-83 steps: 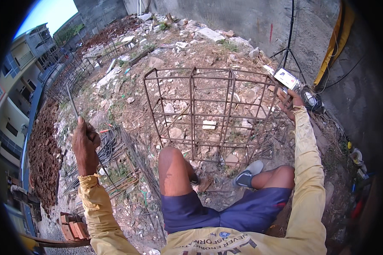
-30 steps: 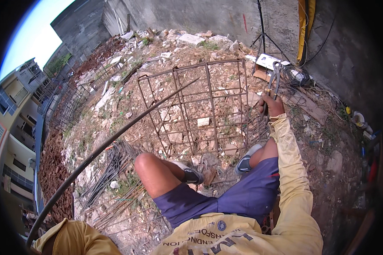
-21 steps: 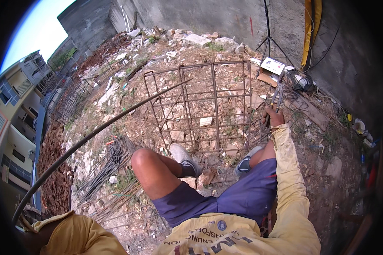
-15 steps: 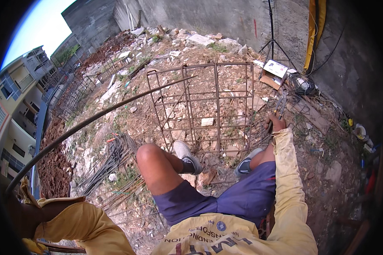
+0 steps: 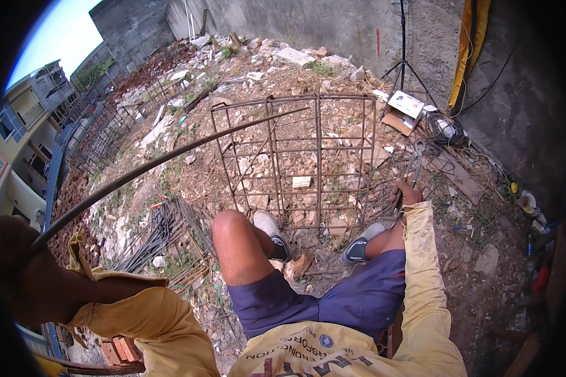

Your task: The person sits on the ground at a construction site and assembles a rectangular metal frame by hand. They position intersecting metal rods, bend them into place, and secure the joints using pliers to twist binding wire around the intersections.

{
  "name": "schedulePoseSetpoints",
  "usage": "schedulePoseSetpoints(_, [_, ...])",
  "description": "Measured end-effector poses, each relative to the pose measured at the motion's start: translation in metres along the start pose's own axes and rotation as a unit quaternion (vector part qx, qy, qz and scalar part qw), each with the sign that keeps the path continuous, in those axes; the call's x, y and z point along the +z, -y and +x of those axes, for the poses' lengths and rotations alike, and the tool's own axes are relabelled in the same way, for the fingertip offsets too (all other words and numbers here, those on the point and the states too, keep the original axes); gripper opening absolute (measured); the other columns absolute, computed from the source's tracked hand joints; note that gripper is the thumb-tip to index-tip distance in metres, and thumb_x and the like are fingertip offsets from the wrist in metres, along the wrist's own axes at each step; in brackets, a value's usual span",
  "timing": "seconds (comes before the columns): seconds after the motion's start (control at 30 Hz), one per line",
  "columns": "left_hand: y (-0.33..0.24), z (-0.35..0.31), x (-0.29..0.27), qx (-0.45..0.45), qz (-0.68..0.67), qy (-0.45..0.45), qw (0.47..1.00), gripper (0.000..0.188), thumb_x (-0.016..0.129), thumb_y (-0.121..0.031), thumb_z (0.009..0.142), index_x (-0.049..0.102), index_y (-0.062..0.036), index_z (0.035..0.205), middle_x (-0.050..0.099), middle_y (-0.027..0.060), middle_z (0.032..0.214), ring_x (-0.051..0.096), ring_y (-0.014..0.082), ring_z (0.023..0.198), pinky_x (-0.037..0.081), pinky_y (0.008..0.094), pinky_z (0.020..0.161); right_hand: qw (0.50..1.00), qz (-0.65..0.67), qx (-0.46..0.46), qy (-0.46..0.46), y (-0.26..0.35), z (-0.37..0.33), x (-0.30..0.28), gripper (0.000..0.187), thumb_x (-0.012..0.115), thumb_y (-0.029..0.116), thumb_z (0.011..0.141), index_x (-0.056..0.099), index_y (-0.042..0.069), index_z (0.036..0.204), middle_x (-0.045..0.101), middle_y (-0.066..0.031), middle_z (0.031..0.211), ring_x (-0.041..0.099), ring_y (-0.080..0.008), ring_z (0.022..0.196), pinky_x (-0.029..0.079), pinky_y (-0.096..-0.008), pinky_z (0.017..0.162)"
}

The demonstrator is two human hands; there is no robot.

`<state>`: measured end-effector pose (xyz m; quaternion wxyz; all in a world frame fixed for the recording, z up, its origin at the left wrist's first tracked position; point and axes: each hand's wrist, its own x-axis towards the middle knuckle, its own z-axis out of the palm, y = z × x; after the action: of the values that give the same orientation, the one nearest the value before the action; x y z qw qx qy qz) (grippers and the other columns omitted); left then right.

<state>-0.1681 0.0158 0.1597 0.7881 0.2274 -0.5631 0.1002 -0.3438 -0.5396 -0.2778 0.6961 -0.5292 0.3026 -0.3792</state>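
At the left edge, my left hand (image 5: 20, 261) is raised and closed around a long steel rebar rod (image 5: 141, 168). The rod slants up and to the right, and its far tip appears over a rusty rebar cage (image 5: 319, 157). That cage lies on the rubble in front of my shoes. Beside the cage's right side, my right hand (image 5: 409, 196) grips the handles of metal pincers (image 5: 412, 164), whose jaws point away from me. Shadow darkens part of my left hand.
A bundle of dark rods (image 5: 160, 235) lies left of my knee. At the far right are a white carton (image 5: 404, 107), a coiled cable (image 5: 445, 131) and a black tripod (image 5: 402, 63) by a concrete wall (image 5: 346, 31). Red bricks (image 5: 119, 350) sit lower left.
My left hand has come further into view from the left edge, and the rod's tip has shifted right above the cage. My right hand still holds the pincers in nearly the same place.
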Motion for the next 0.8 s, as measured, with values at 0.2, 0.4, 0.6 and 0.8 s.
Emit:
schedulePoseSetpoints(0.2, [0.074, -0.023, 0.010, -0.068, -0.098, 0.009, 0.993, 0.032, 0.041, -0.018, 0.102, 0.040, -0.0116, 0.070, 0.043, -0.0007, 0.066, 0.044, 0.0055, 0.042, 0.031, 0.0276, 0.057, 0.999, -0.041, 0.014, 0.030, 0.006, -0.010, 0.015, 0.026, 0.065, 0.027, 0.089, 0.058, 0.003, 0.083, 0.060, -0.0085, 0.065, 0.060, -0.0194, 0.051, 0.048, -0.0322, 0.046])
schedulePoseSetpoints(0.4, [0.137, -0.060, 0.017, -0.102, -0.176, -0.014, 0.979, 0.032, 0.042, -0.029, 0.103, 0.044, -0.0129, 0.076, 0.043, -0.0009, 0.066, 0.044, 0.0076, 0.040, 0.033, 0.0289, 0.059, 0.997, -0.052, 0.041, 0.036, 0.003, -0.012, 0.012, 0.024, 0.065, 0.024, 0.090, 0.059, 0.002, 0.085, 0.060, -0.0085, 0.066, 0.060, -0.0199, 0.051, 0.050, -0.0327, 0.048])
schedulePoseSetpoints(0.6, [0.209, -0.106, 0.027, -0.054, -0.189, -0.092, 0.976, 0.039, 0.040, -0.037, 0.105, 0.045, -0.0125, 0.074, 0.044, -0.0004, 0.063, 0.040, 0.0108, 0.040, 0.035, 0.0295, 0.059, 0.995, -0.075, 0.060, 0.018, 0.011, -0.017, 0.022, 0.022, 0.065, 0.024, 0.090, 0.060, 0.003, 0.087, 0.059, -0.0074, 0.066, 0.061, -0.0193, 0.052, 0.050, -0.0317, 0.049])
schedulePoseSetpoints(0.8, [0.303, -0.173, 0.039, -0.171, -0.120, -0.245, 0.947, 0.046, 0.034, -0.041, 0.107, 0.045, -0.0089, 0.076, 0.039, 0.0033, 0.064, 0.046, 0.0161, 0.061, 0.044, 0.0363, 0.069, 0.995, -0.059, 0.077, 0.039, 0.010, -0.014, 0.039, 0.022, 0.064, 0.025, 0.092, 0.060, 0.004, 0.092, 0.060, -0.0068, 0.069, 0.062, -0.0176, 0.055, 0.050, -0.0308, 0.049])
